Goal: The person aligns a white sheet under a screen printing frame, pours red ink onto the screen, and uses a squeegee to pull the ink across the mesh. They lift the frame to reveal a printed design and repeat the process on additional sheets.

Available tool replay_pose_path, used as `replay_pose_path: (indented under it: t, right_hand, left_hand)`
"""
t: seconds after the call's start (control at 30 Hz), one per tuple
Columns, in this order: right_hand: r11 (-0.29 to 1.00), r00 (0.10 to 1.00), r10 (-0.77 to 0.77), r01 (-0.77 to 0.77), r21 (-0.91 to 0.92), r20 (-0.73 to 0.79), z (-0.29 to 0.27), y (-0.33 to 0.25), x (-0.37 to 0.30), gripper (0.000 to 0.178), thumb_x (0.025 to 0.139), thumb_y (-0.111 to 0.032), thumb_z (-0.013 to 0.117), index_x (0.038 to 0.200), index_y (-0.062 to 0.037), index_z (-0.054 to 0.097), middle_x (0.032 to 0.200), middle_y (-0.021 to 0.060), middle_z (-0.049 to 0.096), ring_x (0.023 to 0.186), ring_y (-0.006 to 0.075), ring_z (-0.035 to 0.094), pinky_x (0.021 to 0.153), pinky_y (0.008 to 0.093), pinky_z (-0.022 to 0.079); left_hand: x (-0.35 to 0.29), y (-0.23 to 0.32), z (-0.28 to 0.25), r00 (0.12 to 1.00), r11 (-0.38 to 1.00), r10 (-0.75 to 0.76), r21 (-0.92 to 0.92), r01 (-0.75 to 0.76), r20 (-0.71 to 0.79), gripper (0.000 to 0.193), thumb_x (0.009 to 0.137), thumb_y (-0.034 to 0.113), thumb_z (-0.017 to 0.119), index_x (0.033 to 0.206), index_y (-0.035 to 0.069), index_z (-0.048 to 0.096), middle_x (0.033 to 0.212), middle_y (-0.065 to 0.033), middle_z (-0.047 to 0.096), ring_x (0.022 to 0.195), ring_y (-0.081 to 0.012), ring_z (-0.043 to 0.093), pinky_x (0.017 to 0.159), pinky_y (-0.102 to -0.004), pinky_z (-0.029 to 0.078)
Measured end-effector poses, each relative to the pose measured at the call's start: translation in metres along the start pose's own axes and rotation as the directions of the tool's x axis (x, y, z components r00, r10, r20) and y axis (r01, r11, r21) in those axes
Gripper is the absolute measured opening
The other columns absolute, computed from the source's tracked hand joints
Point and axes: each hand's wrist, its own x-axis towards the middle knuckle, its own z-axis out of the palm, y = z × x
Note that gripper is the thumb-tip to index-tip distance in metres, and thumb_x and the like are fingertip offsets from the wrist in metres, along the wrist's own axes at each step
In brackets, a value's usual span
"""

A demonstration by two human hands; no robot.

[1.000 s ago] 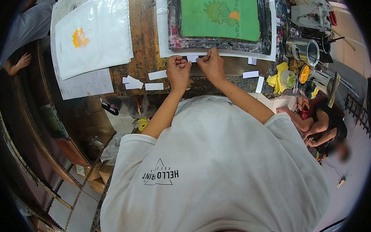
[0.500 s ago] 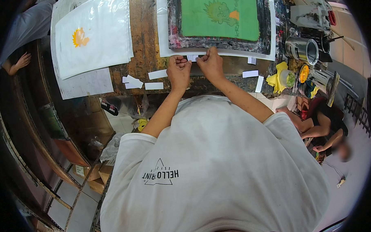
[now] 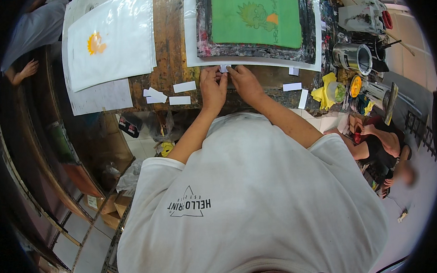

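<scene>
At the near edge of the bench, my left hand (image 3: 212, 90) pinches a small white strip (image 3: 224, 69) of paper or tape from its left side. My right hand (image 3: 247, 84) has its fingertips closed at the strip's right end. The strip lies at the near edge of a white sheet (image 3: 191, 51). On that sheet rests a screen-printing frame (image 3: 254, 54) with green mesh (image 3: 229, 34) bearing a cartoon drawing and an orange patch. More white strips (image 3: 179, 101) lie left of my hands, and others (image 3: 292, 86) to the right.
A stack of clear-covered white sheets (image 3: 115, 63) with an orange print lies at left on the paint-stained bench (image 3: 169, 46). A metal can (image 3: 352, 58), yellow cloth (image 3: 327, 95) and orange pot (image 3: 356, 86) crowd the right end. Other people are at far left and lower right.
Both hands have shifted slightly, and the right fingers have changed from a raised pinch to a lower hold at the strip. The person at lower right has moved their arms.
</scene>
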Motion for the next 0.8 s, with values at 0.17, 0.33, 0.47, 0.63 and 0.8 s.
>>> replay_pose_path:
  t: [0.17, 0.33, 0.47, 0.63, 0.8]
  right_hand:
    - [0.994, 0.999, -0.052, 0.053, -0.100, 0.011, 0.005, 0.000, 0.002, 0.039, 0.095, -0.001, 0.062, 0.133, 0.0021, 0.067, 0.106, 0.0207, 0.062, 0.102, 0.0381, 0.064, 0.091, 0.0473, 0.055]
    - [0.986, 0.997, 0.071, -0.071, 0.150, 0.003, -0.008, -0.005, -0.001, 0.035, 0.096, -0.005, 0.063, 0.130, 0.0011, 0.069, 0.103, 0.0200, 0.062, 0.100, 0.0400, 0.065, 0.089, 0.0489, 0.055]
    - [0.986, 0.998, 0.064, -0.060, 0.158, -0.018, -0.009, -0.002, -0.002, 0.029, 0.096, -0.007, 0.064, 0.123, 0.0009, 0.070, 0.101, 0.0207, 0.063, 0.098, 0.0418, 0.066, 0.087, 0.0497, 0.055]
    - [0.968, 0.995, 0.090, -0.077, 0.238, -0.047, -0.007, 0.001, -0.003, 0.026, 0.096, -0.007, 0.065, 0.119, 0.0017, 0.070, 0.104, 0.0217, 0.065, 0.098, 0.0430, 0.067, 0.086, 0.0496, 0.055]
    - [0.959, 0.987, 0.101, -0.063, 0.276, -0.126, -0.007, 0.002, -0.001, 0.021, 0.097, -0.010, 0.065, 0.112, 0.0029, 0.073, 0.103, 0.0232, 0.070, 0.096, 0.0438, 0.068, 0.085, 0.0505, 0.056]
  left_hand:
    - [-0.002, -0.003, 0.002, 0.999, 1.000, 0.015, -0.009, -0.016, -0.032, 0.023, 0.099, 0.005, 0.071, 0.117, -0.009, 0.070, 0.114, -0.0185, 0.060, 0.091, -0.0242, 0.069, 0.079, -0.0340, 0.059]
    - [-0.003, 0.001, 0.001, 1.000, 0.999, -0.024, 0.044, 0.024, -0.003, 0.024, 0.101, 0.009, 0.070, 0.120, -0.004, 0.074, 0.118, -0.0193, 0.058, 0.090, -0.0270, 0.067, 0.079, -0.0374, 0.057]
    - [-0.008, 0.014, 0.003, 0.999, 0.964, 0.038, 0.263, -0.044, 0.028, 0.027, 0.101, 0.013, 0.069, 0.124, 0.001, 0.075, 0.119, -0.0187, 0.056, 0.104, -0.0327, 0.060, 0.090, -0.0429, 0.052]
    - [-0.013, 0.014, 0.004, 0.980, 0.838, 0.171, 0.508, -0.198, 0.101, 0.033, 0.101, 0.017, 0.066, 0.130, 0.004, 0.074, 0.121, -0.0168, 0.056, 0.117, -0.0367, 0.054, 0.100, -0.0483, 0.045]
    - [-0.018, 0.003, 0.002, 0.943, 0.726, 0.235, 0.603, -0.331, 0.234, 0.044, 0.100, 0.016, 0.067, 0.142, 0.003, 0.064, 0.125, -0.0161, 0.059, 0.119, -0.0360, 0.055, 0.102, -0.0490, 0.045]
